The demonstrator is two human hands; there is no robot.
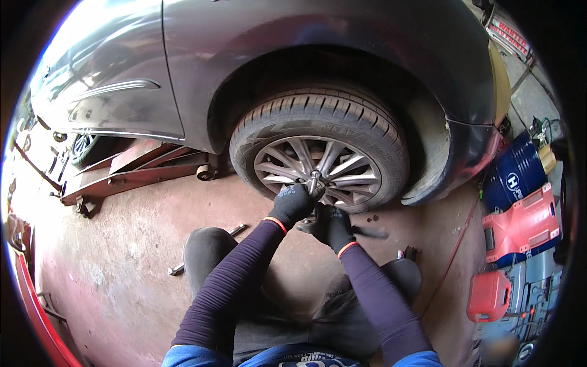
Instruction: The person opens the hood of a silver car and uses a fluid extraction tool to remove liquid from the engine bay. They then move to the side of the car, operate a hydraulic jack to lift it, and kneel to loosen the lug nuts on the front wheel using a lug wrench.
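A car wheel with a ribbed tyre (251, 137) and silver spoked rim (358, 177) sits in the wheel arch of a dark car (391, 43). My gloved left hand (292, 202) is closed round a silver socket tool (314, 180) at the rim's centre. Just below and right of it, my gloved right hand (330, 227) is closed on a metal tool part (309, 220), mostly hidden by the fingers. Both hands are in front of the lower spokes. A long metal bar (177, 269) lies on the floor beside my left leg, partly behind it.
A red floor jack (107, 186) lies under the car at left. At right stand a blue drum (510, 165), a red plastic board (520, 226), a red case (488, 296) and a grey toolbox (523, 287). A red hose (452, 269) crosses the floor.
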